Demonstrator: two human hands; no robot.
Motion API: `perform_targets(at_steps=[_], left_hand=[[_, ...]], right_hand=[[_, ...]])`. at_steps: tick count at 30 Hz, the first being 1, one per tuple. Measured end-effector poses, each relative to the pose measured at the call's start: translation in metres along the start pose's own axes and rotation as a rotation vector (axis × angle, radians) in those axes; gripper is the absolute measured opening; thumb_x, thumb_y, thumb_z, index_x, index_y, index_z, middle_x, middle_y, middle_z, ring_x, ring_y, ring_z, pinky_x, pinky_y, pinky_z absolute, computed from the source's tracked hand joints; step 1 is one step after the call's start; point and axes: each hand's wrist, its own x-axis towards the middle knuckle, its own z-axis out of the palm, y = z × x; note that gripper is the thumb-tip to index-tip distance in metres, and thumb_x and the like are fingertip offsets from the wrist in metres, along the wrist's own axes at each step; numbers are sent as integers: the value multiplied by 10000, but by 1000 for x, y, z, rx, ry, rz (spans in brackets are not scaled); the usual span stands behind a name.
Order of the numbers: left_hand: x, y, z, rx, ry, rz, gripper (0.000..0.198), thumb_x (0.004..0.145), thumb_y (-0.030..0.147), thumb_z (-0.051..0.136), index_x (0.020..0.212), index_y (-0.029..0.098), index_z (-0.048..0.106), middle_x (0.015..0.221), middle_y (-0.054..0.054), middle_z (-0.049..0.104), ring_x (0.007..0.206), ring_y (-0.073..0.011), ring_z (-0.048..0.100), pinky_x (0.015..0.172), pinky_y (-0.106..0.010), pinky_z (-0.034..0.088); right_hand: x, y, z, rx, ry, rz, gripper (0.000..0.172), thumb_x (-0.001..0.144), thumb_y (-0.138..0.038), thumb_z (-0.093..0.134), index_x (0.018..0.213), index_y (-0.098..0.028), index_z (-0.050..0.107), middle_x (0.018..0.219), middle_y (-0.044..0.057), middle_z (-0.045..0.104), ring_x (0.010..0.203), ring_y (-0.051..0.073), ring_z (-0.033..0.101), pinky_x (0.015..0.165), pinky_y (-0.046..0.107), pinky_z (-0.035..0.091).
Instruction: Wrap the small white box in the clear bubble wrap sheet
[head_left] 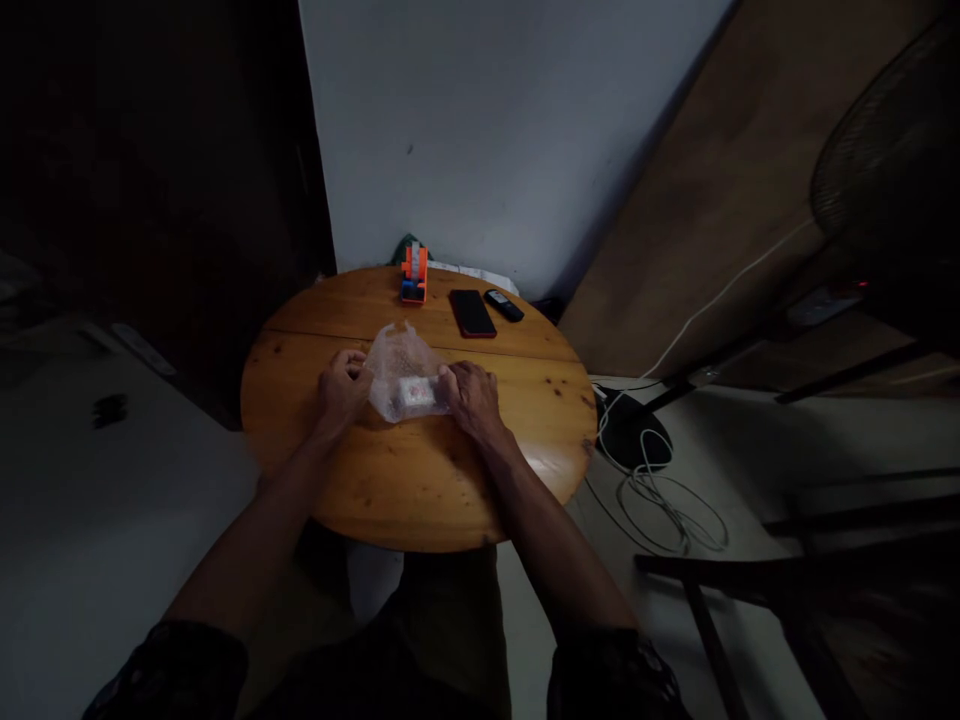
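A sheet of bubble wrap [401, 352] lies on the round wooden table [420, 480] between my hands. Within its front part sits a small whitish box [417, 391] with a reddish mark, seen through the clear plastic. My right hand [471, 393] is closed over the right end of this bundle, thumb on top. At the left edge of the wrap, my left hand [346, 385] has its fingers curled and pinched on the plastic.
Toward the back of the table stand an orange tape dispenser [414, 275], a dark smartphone [473, 313] with a red edge and a small keypad phone [504, 305]. A wall rises behind. To the right are a fan [892, 150], a coiled cable [675, 510] on the floor and dark furniture legs.
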Motion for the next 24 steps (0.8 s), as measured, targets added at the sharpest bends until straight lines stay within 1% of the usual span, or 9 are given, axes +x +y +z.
perform_targets(at_steps=[3,6,9,12,14,17,20,22,24], left_hand=[[2,1,-3,7,9,-25,238,668,218,546,895,200,617,570,49,556,556,-156,547,578,-246,390],[3,1,-5,-6,-1,-42,271,668,213,530,924,197,615,554,58,531,540,-153,529,569,-245,380],[4,1,-4,-14,18,-28,276,675,195,509,929,203,616,553,61,527,519,-146,504,549,-245,366],[5,-1,-4,-2,36,-12,273,680,180,493,919,207,623,576,51,553,511,-148,500,533,-250,368],[6,-5,-3,15,40,-8,272,682,176,492,916,202,628,616,35,584,538,-155,525,546,-254,385],[10,-12,-3,37,51,20,279,698,175,499,940,195,637,710,3,636,639,-170,590,622,-260,435],[12,-17,-3,60,72,47,290,712,170,502,964,195,643,820,-26,676,765,-188,638,739,-280,486],[12,-16,-4,77,106,105,298,709,159,507,969,195,648,913,-49,696,879,-205,653,844,-311,502],[9,-12,-5,91,105,212,302,731,176,523,1001,193,658,1016,-73,708,1005,-228,644,938,-347,490]], right_hand=[[0,1,-2,-51,-3,40,475,1081,-402,300,1060,-185,722,1089,107,730,1044,224,623,860,309,324],[0,1,-3,-66,0,65,481,1078,-402,314,1000,-172,730,1055,111,745,993,213,636,807,293,315],[1,1,-4,-48,15,87,490,1077,-403,319,964,-164,732,1021,111,753,944,199,641,767,283,312],[2,2,-4,-31,32,80,477,1076,-400,326,969,-170,730,1021,106,754,943,195,644,754,278,317],[2,2,-3,-41,17,85,476,1076,-402,324,979,-170,729,1032,112,753,956,205,650,757,282,325],[3,3,-3,-68,-20,98,499,1078,-408,301,993,-170,731,1049,126,748,966,223,660,768,292,342],[2,2,-5,-106,-39,110,509,1074,-412,305,1012,-165,746,1083,149,735,993,238,655,788,298,365],[2,2,-6,-118,-49,114,519,1067,-422,315,1002,-161,758,1088,160,727,1006,243,648,803,301,379],[1,2,-6,-103,-52,109,517,1060,-430,327,990,-162,763,1084,158,721,1014,246,643,821,305,388]])
